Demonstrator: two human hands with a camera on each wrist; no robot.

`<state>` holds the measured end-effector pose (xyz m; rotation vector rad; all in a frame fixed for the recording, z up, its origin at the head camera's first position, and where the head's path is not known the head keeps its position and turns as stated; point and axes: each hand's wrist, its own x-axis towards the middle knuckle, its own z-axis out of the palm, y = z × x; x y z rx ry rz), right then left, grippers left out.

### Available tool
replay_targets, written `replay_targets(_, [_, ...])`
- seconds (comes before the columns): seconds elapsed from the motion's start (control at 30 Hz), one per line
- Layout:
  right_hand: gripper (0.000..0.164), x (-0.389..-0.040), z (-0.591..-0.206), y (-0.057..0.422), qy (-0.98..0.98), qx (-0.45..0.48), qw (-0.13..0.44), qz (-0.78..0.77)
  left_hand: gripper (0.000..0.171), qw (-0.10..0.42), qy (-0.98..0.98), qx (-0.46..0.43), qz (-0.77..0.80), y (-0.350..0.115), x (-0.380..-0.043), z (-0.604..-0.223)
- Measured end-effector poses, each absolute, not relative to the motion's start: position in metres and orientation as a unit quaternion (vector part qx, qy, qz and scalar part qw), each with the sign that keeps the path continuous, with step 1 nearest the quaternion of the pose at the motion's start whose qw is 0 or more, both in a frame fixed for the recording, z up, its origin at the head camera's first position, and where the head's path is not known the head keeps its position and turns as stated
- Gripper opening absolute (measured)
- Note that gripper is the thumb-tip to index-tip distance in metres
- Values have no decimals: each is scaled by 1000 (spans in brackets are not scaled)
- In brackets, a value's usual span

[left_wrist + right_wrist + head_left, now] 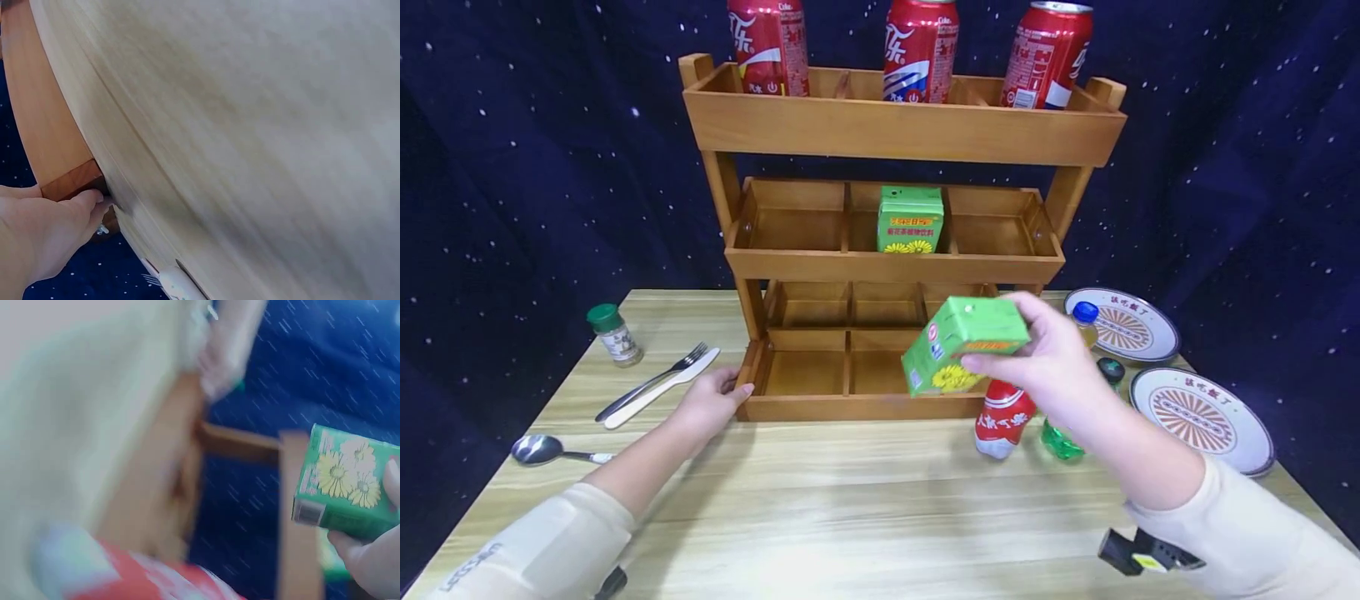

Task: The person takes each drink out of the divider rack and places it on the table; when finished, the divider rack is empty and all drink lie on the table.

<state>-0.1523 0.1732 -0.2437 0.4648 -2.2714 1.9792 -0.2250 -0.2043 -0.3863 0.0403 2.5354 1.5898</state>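
Observation:
My right hand (1060,354) holds a green juice box (958,346) with yellow flowers, tilted in front of the lower tier of a wooden rack (902,129). The right wrist view shows thumb and fingers on the sides of this juice box (344,475). My left hand (711,404) grips the rack's lower left front corner. In the left wrist view the thumb and fingers are around the end of that rack (72,178). Another green juice box (910,221) stands in the middle compartment of the second tier. Below my right hand is a red-labelled bottle (1002,419).
Three red cola cans (920,50) stand in the top tier. On the right are a green bottle (1060,442), a blue-capped bottle (1086,315) and two plates (1247,417). A spice jar (617,337), fork (647,383), white knife (662,390) and spoon (542,450) lie left.

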Motion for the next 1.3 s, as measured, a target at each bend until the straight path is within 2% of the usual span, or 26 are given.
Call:
replay_targets(0.27, [50, -148, -321, 145, -801, 131, -21, 584, 54, 83, 846, 12, 526, -205, -226, -385])
replay_targets(0.53, [46, -161, -357, 138, -823, 85, -6, 561, 52, 75, 846, 13, 527, -204, -225, -387])
replay_targets(1.07, [44, -167, -370, 146, -828, 72, 13, 556, 54, 73, 844, 16, 531, -205, -223, -387])
replay_targets(1.2, [56, -162, -360, 147, -835, 112, 33, 538, 54, 72, 844, 17, 531, -204, -223, -387])
replay_targets(1.3, [67, -161, -336, 146, -839, 169, 68, 513, 53, 69, 844, 19, 532, -204, -223, -387])
